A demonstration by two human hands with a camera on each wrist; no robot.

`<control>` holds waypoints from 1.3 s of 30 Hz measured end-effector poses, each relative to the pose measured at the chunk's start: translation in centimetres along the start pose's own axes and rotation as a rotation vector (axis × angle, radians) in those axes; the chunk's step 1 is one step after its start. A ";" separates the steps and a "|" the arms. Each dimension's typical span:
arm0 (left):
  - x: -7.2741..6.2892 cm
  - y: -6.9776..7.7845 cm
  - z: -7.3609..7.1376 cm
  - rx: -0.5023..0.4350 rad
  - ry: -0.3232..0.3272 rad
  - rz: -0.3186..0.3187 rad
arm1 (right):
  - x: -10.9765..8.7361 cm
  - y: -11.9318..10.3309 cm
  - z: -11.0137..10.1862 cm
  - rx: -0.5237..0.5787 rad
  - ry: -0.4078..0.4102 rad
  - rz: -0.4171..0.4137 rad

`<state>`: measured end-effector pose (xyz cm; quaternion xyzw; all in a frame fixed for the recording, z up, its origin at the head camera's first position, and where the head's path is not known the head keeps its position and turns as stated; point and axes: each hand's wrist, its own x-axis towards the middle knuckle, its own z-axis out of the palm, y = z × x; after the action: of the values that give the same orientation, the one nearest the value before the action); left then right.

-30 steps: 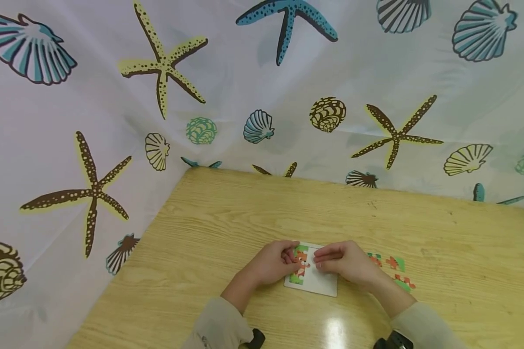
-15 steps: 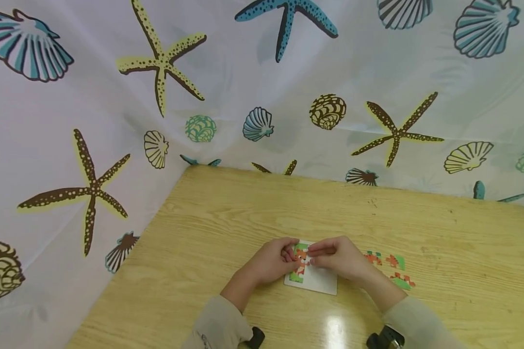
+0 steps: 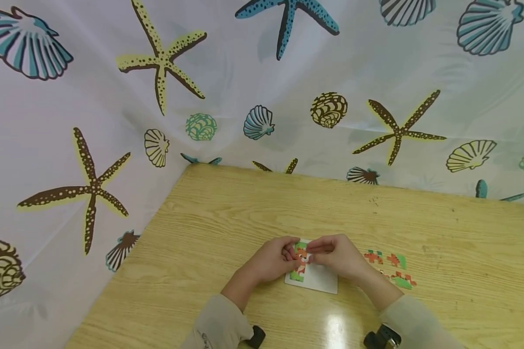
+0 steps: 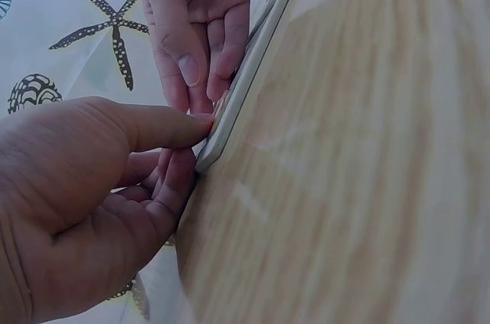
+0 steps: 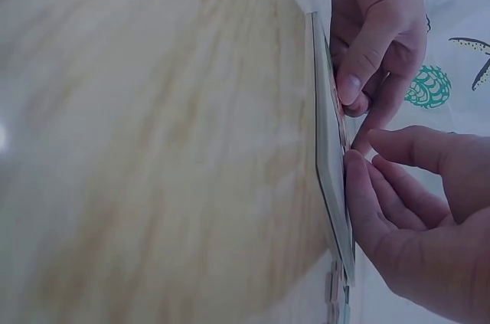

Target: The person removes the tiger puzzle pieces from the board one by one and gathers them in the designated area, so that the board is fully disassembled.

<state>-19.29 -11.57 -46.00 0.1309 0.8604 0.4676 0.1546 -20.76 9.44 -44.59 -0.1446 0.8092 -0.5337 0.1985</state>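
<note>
A white puzzle board (image 3: 320, 281) lies on the table, with a strip of joined jigsaw pieces (image 3: 298, 275) along its left side, showing an orange animal on green. My left hand (image 3: 275, 260) grips the board's left edge, thumb on top and the other fingers curled at the side. Over the board's upper middle is my right hand (image 3: 342, 257), its fingertips at the right side of the strip. In the right wrist view, fingers (image 5: 364, 186) of that hand touch the board; no piece shows between them, though the fingertips partly cover that spot.
Several loose jigsaw pieces (image 3: 403, 280) in orange and green lie right of the board, partly behind the right forearm. The wooden table (image 3: 218, 218) meets a white sheet (image 3: 227, 87) printed with starfish and shells at its back and left.
My right hand has moved left across the board, from its bare part to the strip's edge. More of the loose pieces shows beside it. The left hand keeps its grip.
</note>
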 end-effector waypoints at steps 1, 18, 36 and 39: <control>0.0 0.0 0.0 -0.003 0.000 -0.004 | 0.0 0.0 0.0 0.002 0.005 0.007; 0.1 0.1 0.1 -0.025 0.016 -0.019 | 1.4 -0.7 0.8 0.225 0.163 0.164; 0.2 0.0 0.1 -0.037 0.021 -0.011 | 1.9 -0.3 0.8 0.263 0.203 0.190; 0.2 0.0 0.1 -0.042 0.025 -0.011 | 1.9 -0.2 0.7 0.276 0.185 0.192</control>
<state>-19.39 -11.43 -46.11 0.1169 0.8529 0.4865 0.1491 -22.05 7.94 -44.95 0.0116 0.7532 -0.6294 0.1910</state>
